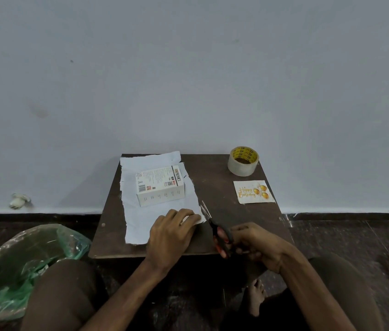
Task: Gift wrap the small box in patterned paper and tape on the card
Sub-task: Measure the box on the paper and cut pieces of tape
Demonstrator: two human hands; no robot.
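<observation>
Brown wooden board (215, 187) sits centre frame, low, against a grey-white wall (188, 68). White-side-up paper (136, 220) covers the board's left half, edges ragged, with its far end curling at the wall. Small white box (160, 187) lies flat on the upper part of the paper with its printed face up, clear of both hands.

Left hand (172, 232) is on the paper's lower right corner, palm down, fingers reaching over the corner. Can't tell whether it's pressing flat or pinching the edge; a sliver of paper shows between thumb and fingers.

Right hand (255, 244) is lower right of centre, fingers curled through the handles of the scissors (219, 230). Handles are dark with red. Blades are parted and point up-left, tips right at the paper's right edge, just beside the left fingertips.

Tape roll (243, 161) lies flat at the board's upper right corner: clear tape on a yellow core. Card (253, 191) lies flat just below it, near the right edge, with "Happy Birthday" in gold script and gold balloons. Both are well apart from the box.

Green plastic bag (21, 266) is lower left on the dark floor (355, 247). Bare foot (256, 297) shows bottom centre-right under the board's near edge.
</observation>
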